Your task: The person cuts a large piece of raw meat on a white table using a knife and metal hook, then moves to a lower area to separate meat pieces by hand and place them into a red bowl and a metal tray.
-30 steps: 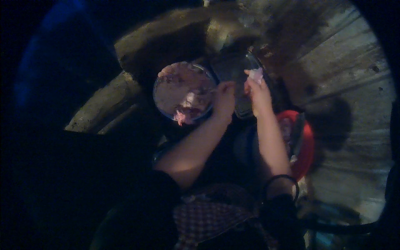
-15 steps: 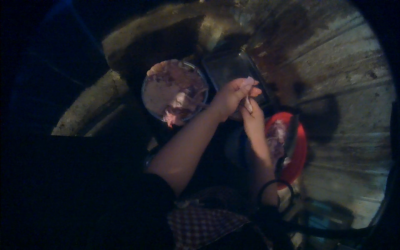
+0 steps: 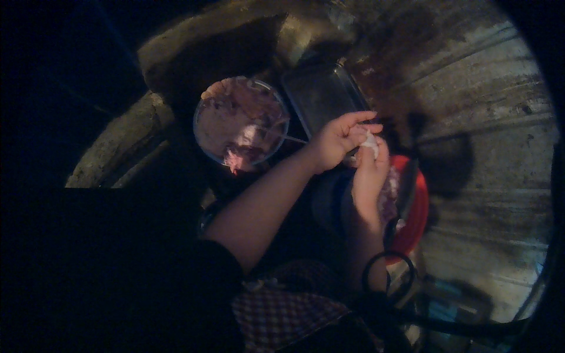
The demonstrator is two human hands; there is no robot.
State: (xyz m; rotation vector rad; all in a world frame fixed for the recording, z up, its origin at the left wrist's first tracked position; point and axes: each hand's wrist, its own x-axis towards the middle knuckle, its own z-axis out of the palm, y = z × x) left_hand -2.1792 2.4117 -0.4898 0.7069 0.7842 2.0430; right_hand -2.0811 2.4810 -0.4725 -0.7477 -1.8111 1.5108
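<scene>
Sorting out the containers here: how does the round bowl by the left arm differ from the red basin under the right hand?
The round bowl is clear-walled and pale, in full view; the red basin is opaque red, partly hidden behind the right hand. The bowl lies left of the dark tray, the basin below it. Both hold pinkish pieces.

Small pale morsel (image 3: 369, 141): whitish, lumpy, soft-looking, right of frame centre, pinched between the fingertips of both hands. Only part shows; the rest is hidden by fingers. It sits above the upper left edge of a red bowl (image 3: 415, 217) and just below the lower right corner of a dark rectangular tray (image 3: 321, 97). Finer detail unclear in dim light.
</scene>
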